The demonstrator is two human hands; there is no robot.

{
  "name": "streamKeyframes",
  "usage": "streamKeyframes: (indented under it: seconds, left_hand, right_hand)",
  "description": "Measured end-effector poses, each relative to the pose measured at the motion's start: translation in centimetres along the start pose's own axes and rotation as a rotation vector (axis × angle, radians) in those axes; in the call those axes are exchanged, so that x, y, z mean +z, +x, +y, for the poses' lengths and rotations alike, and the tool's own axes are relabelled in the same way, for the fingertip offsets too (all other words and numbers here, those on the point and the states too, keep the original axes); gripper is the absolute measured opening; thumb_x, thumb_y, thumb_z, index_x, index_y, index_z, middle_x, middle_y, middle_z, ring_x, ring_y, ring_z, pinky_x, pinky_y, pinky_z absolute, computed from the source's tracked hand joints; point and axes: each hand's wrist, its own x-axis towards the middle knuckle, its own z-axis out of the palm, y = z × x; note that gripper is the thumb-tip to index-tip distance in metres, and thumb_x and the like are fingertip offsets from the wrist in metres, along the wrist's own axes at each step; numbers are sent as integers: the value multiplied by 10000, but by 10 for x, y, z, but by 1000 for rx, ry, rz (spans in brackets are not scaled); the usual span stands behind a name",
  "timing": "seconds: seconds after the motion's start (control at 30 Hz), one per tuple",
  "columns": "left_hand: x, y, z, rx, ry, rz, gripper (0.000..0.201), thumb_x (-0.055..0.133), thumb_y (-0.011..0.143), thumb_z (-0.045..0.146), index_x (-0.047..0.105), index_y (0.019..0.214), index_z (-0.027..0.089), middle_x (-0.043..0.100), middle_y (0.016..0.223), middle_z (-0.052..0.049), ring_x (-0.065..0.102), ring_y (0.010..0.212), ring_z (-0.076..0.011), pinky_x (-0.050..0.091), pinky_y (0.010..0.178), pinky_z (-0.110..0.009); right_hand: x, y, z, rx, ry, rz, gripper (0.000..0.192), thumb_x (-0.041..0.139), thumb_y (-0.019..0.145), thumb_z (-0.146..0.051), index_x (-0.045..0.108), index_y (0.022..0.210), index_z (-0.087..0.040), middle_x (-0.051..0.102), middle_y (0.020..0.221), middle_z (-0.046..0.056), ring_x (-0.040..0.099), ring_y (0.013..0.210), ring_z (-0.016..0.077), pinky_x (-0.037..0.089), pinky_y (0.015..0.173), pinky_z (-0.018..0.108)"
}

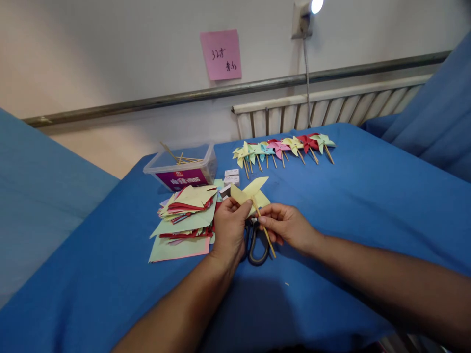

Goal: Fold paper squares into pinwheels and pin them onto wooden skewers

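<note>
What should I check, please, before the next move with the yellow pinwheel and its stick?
1. Left hand grips the yellow pinwheel: ok.
2. Right hand pinches the stick: ok.
3. Stick fastened to the paper: cannot tell.
4. Scissors lie directly under the hands: not ok.
5. Paper stack sits apart, left of the hands: ok.
6. Finished pinwheels lined up at the far edge: ok.

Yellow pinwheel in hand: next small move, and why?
Probably set it at the near end of the finished row by the radiator. The yellow pinwheel looks folded and already sits on its stick; the left hand pinches the paper and the right hand the stick. If the joint looks loose, press it first.
</note>
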Motion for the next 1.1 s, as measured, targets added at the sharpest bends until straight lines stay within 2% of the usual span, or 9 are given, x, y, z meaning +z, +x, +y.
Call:
streamKeyframes:
  seconds: [0.57, 1.1]
  left_hand:
    - [2, -2, 1, 10, 24, -12, 301, 777, 577, 260, 611, 791, 128, 667, 720, -19, 600, 614, -136, 463, 612, -261]
    - [4, -6, 4, 61, 38, -46, 301, 793, 555, 229, 625, 784, 127, 665, 696, 2, 598, 617, -117, 460, 616, -228]
  right_hand:
    - [-2, 1, 4, -18, -20, -14, 305, 712, 721, -427, 569, 812, -174, 575, 589, -60, 473, 391, 53, 372, 346, 171]
    - [-2, 0, 6, -15, -86, -40, 310, 687, 730, -453, 532, 764, -187, 524, 508, -80, 449, 361, 59, 351, 341, 174]
